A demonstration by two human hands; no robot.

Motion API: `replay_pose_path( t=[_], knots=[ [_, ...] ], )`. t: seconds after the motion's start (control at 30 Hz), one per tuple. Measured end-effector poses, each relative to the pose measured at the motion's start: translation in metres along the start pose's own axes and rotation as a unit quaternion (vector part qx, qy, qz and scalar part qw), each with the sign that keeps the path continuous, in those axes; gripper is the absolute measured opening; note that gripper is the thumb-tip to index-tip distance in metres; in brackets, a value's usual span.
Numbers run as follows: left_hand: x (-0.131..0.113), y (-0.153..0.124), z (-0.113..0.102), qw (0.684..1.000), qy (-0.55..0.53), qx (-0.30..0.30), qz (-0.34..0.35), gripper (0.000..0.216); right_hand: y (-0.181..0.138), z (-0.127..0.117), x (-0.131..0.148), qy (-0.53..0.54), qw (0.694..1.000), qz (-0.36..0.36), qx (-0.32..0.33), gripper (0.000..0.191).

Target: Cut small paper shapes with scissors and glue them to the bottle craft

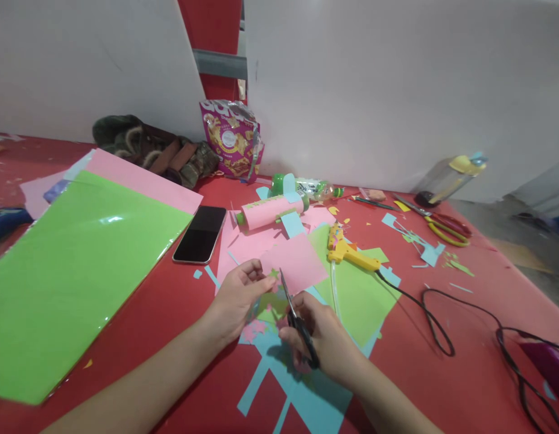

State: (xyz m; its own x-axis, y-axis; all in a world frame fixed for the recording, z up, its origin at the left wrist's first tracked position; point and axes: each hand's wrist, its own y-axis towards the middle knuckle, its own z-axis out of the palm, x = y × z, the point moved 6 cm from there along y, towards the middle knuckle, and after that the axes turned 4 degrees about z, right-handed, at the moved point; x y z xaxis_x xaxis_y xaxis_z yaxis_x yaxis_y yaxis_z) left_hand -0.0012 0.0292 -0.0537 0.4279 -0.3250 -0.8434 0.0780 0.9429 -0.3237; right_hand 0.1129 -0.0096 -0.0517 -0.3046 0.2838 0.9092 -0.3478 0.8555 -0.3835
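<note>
My left hand (237, 295) pinches the near edge of a pink paper sheet (297, 260) lying over green and blue paper. My right hand (322, 337) grips black-handled scissors (296, 316) whose blades point up toward that pink sheet, close to a small green scrap. A pink-wrapped plastic bottle (270, 211) with green ends lies beyond the sheet. A yellow glue gun (349, 252) rests on green paper just right of my hands.
Large green and pink sheets (71, 265) cover the left of the red table. A black phone (200, 233) lies beside them. Red-and-yellow scissors (444, 224), a snack bag (231, 138), a clear bottle (313, 188), a black cord (442, 325) and paper scraps are around.
</note>
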Motion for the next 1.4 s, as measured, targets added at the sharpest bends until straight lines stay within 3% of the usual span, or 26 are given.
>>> replay_pose_path(
  t=[0.53, 0.73, 0.93, 1.2, 1.4],
  knots=[
    [0.0, 0.004, -0.006, 0.996, -0.072, -0.046, 0.007, 0.027, 0.002, 0.001, -0.007, 0.063, 0.996, 0.062, -0.006, 0.036],
    [0.001, 0.006, -0.008, 0.996, -0.075, -0.053, 0.005, 0.026, 0.003, 0.006, -0.011, 0.158, 0.984, 0.065, 0.038, 0.051],
    [-0.003, 0.007, -0.01, 0.996, -0.063, -0.061, 0.023, 0.027, -0.003, 0.007, -0.005, 0.158, 0.98, 0.077, 0.09, 0.051],
    [0.0, 0.006, -0.008, 0.999, -0.032, -0.039, -0.008, 0.03, -0.005, 0.001, 0.001, 0.154, 0.981, 0.052, 0.104, 0.047],
    [0.007, 0.002, -0.002, 0.997, -0.011, 0.031, -0.069, 0.031, -0.004, -0.003, 0.002, 0.134, 0.987, 0.036, 0.08, 0.047]
  ],
)
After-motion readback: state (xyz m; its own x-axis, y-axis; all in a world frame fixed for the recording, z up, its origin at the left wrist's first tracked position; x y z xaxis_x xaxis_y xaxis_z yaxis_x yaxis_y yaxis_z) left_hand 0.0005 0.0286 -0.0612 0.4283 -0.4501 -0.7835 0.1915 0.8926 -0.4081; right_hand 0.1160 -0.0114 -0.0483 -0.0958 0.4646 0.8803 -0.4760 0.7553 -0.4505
